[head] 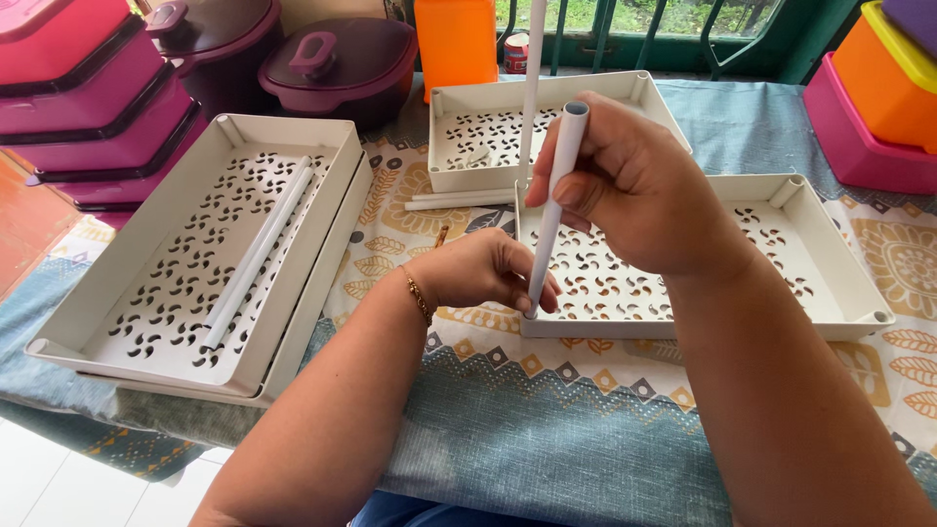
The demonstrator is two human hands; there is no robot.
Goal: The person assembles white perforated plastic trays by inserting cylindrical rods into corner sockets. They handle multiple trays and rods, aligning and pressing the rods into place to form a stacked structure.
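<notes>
The right hand (625, 185) has its fingers clamped on the upper part of a white tube (554, 195); the left hand (483, 273) has its fingers pinched around the tube's lower end at the perforated tray's (830, 263) corner.

The right hand (634, 190) covered the middle of the white tube (552, 205), and its palm hid part of the perforated tray (830, 263) beneath. The tube's lower end vanished behind the left hand (483, 273), so whether it sat in the tray's corner socket could not be told. A second white pole (533, 78) ran off the top edge, as did the orange container (456, 39); the stacked pink boxes (68, 88) were cut off at the left.
</notes>
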